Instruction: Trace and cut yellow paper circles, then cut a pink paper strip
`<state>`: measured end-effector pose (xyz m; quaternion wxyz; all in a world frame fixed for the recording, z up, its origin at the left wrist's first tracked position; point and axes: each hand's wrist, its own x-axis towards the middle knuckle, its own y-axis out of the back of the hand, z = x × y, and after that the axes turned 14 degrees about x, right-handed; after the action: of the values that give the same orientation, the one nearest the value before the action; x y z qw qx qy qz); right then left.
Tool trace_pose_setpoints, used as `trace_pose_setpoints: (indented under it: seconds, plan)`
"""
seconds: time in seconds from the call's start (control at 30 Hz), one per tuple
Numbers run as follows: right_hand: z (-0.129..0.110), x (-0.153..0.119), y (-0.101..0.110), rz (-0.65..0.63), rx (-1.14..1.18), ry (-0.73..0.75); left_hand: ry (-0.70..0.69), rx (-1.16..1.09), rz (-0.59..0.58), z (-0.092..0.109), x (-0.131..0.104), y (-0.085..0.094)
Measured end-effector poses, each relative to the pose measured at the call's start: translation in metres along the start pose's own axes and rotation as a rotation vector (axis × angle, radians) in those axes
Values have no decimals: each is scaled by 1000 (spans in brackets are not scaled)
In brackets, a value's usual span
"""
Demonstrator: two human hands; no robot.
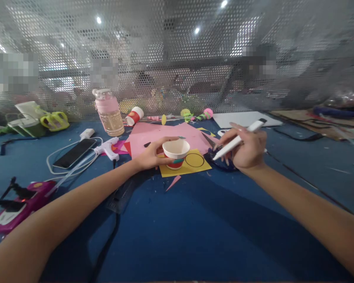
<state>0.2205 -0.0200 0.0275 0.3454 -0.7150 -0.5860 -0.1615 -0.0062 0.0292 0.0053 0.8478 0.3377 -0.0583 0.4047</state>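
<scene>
My left hand is closed around the side of a paper cup, white inside with a red and teal outside. The cup stands upright on a yellow sheet of paper, left of a black circle outline drawn on that sheet. My right hand grips a white marker, its tip pointing down and left, above the table and right of the circle. Beneath the right hand lie scissors with dark blue handles, partly hidden by the fingers. Pink paper spreads behind the cup.
On the left are a glue gun, a phone, a bottle and a magenta power strip with cords. Another paper cup lies tipped behind. A perforated metal screen borders the back. A pink paper scrap lies in front.
</scene>
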Motion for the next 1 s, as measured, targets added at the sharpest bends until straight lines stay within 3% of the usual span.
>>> trace_pose_setpoints:
  seconds: [0.3,0.4,0.57,0.77,1.0]
  plan:
    - [-8,-9,-7,-23,33,70,-13,137,-5,6,1,1]
    - [-6,-14,-5,-111,38,35,-22,251,-55,9,3,6]
    - [-5,-23,-5,-309,-5,-10,-69,630,-163,23,12,17]
    - [-7,-30,-9,-567,-193,107,-37,731,-267,38,16,18]
    - [-4,-34,-9,-575,-212,105,16,774,-280,43,12,16]
